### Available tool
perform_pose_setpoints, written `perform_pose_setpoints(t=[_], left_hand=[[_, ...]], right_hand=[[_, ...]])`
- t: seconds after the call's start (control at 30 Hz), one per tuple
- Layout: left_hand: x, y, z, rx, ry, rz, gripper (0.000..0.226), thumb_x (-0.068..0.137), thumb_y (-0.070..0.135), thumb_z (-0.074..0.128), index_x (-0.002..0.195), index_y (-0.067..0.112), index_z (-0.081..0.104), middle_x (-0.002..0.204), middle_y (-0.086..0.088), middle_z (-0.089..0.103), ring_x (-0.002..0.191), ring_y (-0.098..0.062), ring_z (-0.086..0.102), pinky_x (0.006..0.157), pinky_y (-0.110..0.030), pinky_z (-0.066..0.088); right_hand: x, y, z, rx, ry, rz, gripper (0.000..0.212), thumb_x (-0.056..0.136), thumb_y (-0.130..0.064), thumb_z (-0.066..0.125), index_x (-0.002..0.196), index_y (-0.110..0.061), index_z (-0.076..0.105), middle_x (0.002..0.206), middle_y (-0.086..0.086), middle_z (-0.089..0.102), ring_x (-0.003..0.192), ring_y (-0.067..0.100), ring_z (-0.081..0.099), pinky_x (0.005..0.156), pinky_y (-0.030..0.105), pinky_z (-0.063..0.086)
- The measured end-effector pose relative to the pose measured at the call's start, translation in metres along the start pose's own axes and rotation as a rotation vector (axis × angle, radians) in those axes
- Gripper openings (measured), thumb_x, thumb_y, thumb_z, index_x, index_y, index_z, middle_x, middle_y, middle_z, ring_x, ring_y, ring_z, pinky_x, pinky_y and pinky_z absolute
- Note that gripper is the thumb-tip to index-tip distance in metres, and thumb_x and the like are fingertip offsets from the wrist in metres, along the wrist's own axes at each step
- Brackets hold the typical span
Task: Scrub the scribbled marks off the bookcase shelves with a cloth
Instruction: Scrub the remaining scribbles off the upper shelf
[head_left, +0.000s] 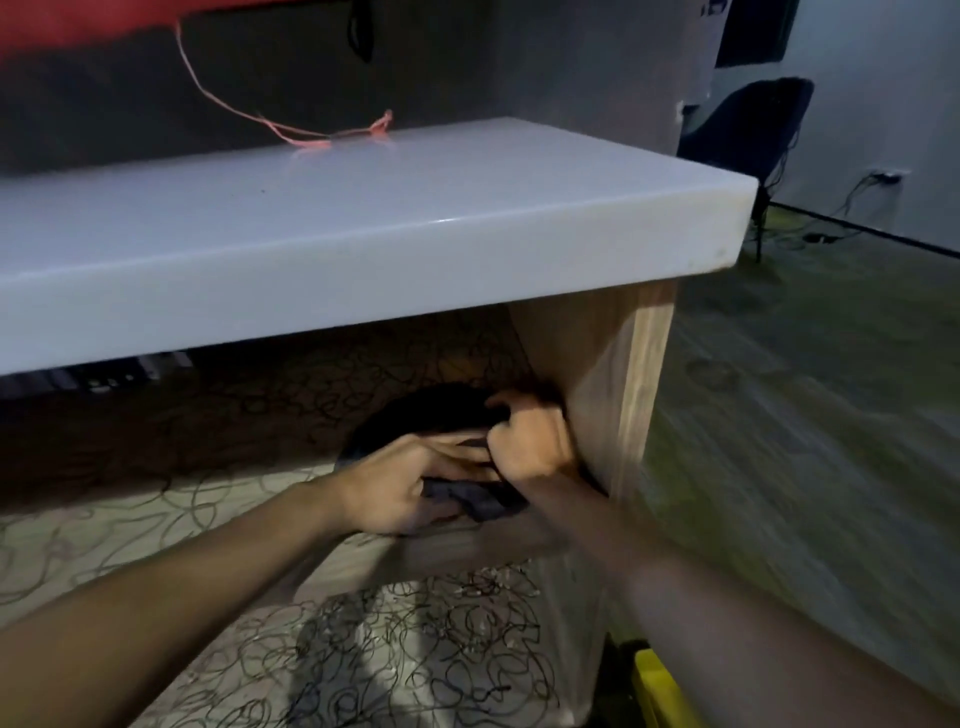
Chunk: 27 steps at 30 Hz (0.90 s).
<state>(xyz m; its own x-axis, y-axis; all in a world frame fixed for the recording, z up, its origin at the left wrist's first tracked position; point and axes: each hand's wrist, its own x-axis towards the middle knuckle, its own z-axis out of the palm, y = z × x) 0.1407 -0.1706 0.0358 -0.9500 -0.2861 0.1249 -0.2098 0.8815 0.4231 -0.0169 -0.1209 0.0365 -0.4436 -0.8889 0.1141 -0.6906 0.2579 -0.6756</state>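
A person's two bare forearms reach forward and down into a wooden bookcase (618, 364), seen from a camera on their head. Both hands meet at the right end of a shelf (130, 519), tucked under a thick, glossy white top slab (363, 218).

The left hand (405, 488) lies low on the shelf with its fingers curled around a dark, crumpled cloth (478, 499). The cloth looks dark grey to black, bunched into soft folds, and spills out just below and to the right of that hand. The right hand (530, 441) sits just beside the left, slightly higher and further in, right up against the bookcase's pale wooden side panel. Its fingers are curled tight around a fold of the same cloth. A dark, rounded patch (431, 410) lies directly behind both hands; blur makes it impossible to tell whether it is more cloth or shadow.

Thin black scribbled marks (218, 499) loop and tangle across the shelf to the left of the hands and up the shadowed back panel behind them. The lower shelf (415, 649), beneath the forearms, is even more densely scribbled.

On the white slab above the hands lies a thin pink string (311, 136). To the right of the right arm, wooden flooring stretches off, with a yellow object (657, 691) near the bottom edge.
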Motion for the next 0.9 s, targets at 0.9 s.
perform_pose_setpoints(t=[0.9], left_hand=[[-0.106,-0.058,-0.022,0.122,0.441,-0.544,0.031,0.094,0.036,0.052,0.121,0.025,0.06,0.078,0.0,0.059,0.078,-0.021,0.06,0.071,-0.029,0.048]], right_hand=[[-0.031,-0.067,-0.011,-0.624,0.148,-0.305,0.039,0.094,-0.039,0.05,0.118,-0.009,0.056,0.112,0.017,0.062,0.101,0.036,0.06,0.081,0.039,0.051]])
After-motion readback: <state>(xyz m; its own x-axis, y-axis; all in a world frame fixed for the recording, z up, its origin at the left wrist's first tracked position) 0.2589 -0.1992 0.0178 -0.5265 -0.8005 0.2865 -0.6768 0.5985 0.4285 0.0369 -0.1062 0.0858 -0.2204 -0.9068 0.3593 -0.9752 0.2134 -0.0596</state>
